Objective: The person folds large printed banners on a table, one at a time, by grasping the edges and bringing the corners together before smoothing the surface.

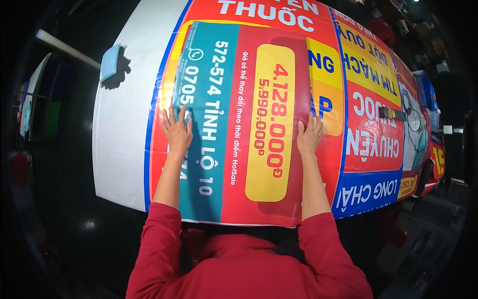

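Note:
A printed vinyl-like sheet [234, 124], teal at its left and red with a yellow rounded panel at its right, lies in front of me. My left hand [178, 132] rests on its teal left side, fingers spread and extended. At the opposite edge, my right hand [309, 135] lies with its fingers stretched out over the red border. Neither hand visibly grips anything. Beneath is a larger printed banner [326, 55] in red, yellow and blue, spread across the work table. The near edge of the smaller sheet reaches the table's front, close to my body.
On the white strip [119, 134] at the left lie a light blue pad [110, 62] and a black glove-like item [121, 74]. A small dark oblong object [393, 113] sits on the banner at the right. Blue packages [426, 92] stand beyond the right end.

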The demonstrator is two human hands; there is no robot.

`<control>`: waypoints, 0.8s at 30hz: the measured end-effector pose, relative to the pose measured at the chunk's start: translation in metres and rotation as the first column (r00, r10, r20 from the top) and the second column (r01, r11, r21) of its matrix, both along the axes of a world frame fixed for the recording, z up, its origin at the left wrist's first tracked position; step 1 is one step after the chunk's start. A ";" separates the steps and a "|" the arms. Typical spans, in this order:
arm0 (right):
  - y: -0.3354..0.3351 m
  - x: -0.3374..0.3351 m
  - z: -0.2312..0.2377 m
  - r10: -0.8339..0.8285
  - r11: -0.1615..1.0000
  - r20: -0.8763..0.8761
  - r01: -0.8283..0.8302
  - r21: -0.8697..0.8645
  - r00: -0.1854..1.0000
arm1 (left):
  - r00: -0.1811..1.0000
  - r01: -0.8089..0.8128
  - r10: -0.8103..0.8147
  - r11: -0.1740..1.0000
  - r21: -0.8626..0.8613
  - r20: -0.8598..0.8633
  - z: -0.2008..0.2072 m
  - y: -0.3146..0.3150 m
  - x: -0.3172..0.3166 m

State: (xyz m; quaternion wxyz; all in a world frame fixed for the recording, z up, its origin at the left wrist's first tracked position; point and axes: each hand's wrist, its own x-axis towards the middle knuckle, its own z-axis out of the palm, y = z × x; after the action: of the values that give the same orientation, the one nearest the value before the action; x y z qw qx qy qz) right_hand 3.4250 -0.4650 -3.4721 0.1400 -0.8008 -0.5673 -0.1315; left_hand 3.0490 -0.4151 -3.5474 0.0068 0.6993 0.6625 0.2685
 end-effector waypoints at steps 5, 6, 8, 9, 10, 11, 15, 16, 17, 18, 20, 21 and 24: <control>0.008 0.035 -0.005 -0.255 0.964 -0.625 0.242 -0.107 0.738 | 0.928 -0.246 0.332 0.889 -0.386 0.171 0.001 0.044 0.002; 0.012 0.046 -0.007 -0.198 0.978 -0.718 0.183 -0.100 0.667 | 0.915 -0.236 0.338 0.891 -0.387 0.220 -0.004 0.054 -0.004; 0.024 0.072 -0.019 -0.168 0.985 -0.728 0.092 -0.142 0.665 | 0.875 -0.167 0.339 0.881 -0.442 0.346 -0.016 0.077 -0.018; 0.034 0.059 -0.012 -0.149 0.983 -0.721 0.020 -0.184 0.676 | 0.843 -0.128 0.355 0.862 -0.490 0.405 -0.024 0.083 -0.036; 0.035 0.051 -0.009 -0.152 0.981 -0.810 -0.010 -0.191 0.566 | 0.771 0.011 0.332 0.846 -0.533 0.543 -0.038 0.086 -0.057; 0.029 0.064 -0.017 -0.195 0.977 -0.865 0.013 -0.213 0.462 | 0.681 0.199 0.284 0.816 -0.543 0.675 -0.049 0.090 -0.057; 0.051 0.038 0.027 -0.332 0.932 -0.915 -0.070 -0.356 0.230 | 0.538 0.256 0.435 0.732 -0.631 0.722 -0.045 0.099 -0.065; 0.054 0.050 0.015 -0.301 0.942 -0.929 -0.084 -0.325 0.217 | 0.534 0.275 0.407 0.745 -0.607 0.741 -0.048 0.103 -0.063; 0.055 0.058 0.001 -0.283 0.946 -0.939 -0.103 -0.307 0.197 | 0.424 0.350 0.449 0.720 -0.599 0.787 -0.058 0.103 -0.063; 0.056 0.060 -0.004 -0.246 0.959 -0.919 -0.062 -0.277 0.309 | 0.309 0.418 0.489 0.700 -0.579 0.815 -0.059 0.103 -0.065; 0.050 0.091 -0.039 -0.217 0.974 -0.943 -0.015 -0.228 0.252 | 0.228 0.512 0.481 0.680 -0.525 0.846 -0.068 0.101 -0.051; 0.048 0.090 -0.044 -0.182 0.983 -0.965 0.000 -0.186 0.188 | 0.144 0.570 0.491 0.668 -0.477 0.859 -0.068 0.096 -0.055; 0.059 0.068 -0.007 -0.327 0.923 -0.944 -0.200 -0.328 0.039 | 0.218 0.536 0.466 0.677 -0.504 0.857 -0.039 0.093 -0.087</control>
State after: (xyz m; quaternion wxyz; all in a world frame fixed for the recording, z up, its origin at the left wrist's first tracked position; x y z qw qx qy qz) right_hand 3.4935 -0.4065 -3.4789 0.3309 -0.7002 -0.2862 0.5642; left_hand 2.9622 -0.3219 -3.5864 0.7057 0.3148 0.5288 0.3510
